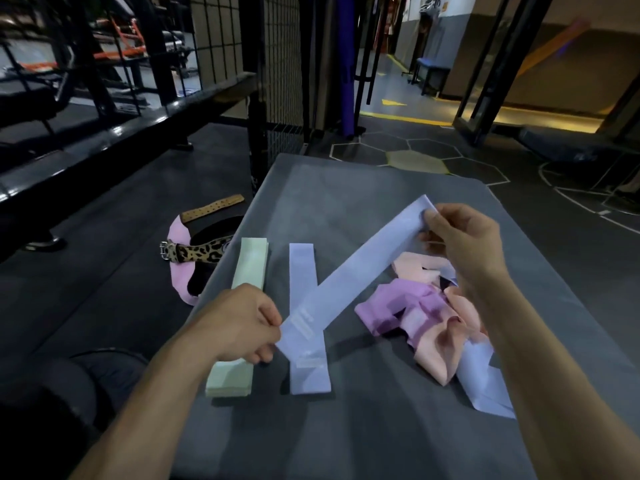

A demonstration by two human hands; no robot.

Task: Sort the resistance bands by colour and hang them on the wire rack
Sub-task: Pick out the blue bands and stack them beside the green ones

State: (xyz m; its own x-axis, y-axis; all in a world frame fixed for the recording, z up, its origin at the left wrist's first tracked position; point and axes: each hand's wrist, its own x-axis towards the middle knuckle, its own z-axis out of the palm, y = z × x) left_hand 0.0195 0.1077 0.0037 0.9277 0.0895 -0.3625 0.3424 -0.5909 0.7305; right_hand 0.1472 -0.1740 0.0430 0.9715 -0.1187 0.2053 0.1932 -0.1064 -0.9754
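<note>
Green band stack (242,317) and flat lavender band (304,320) already laid side by side on grey mat (346,427), likely colour piles. Left hand (239,323) pinches near end of lavender band (349,271), right hand (460,244) pinches far end, stretched flat above mat, probably for stacking. Unsorted pile (426,306) right.

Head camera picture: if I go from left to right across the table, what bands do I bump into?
Green band → flat blue band → held blue band, stretched between the left hand and right hand → purple band → peach band.
</note>
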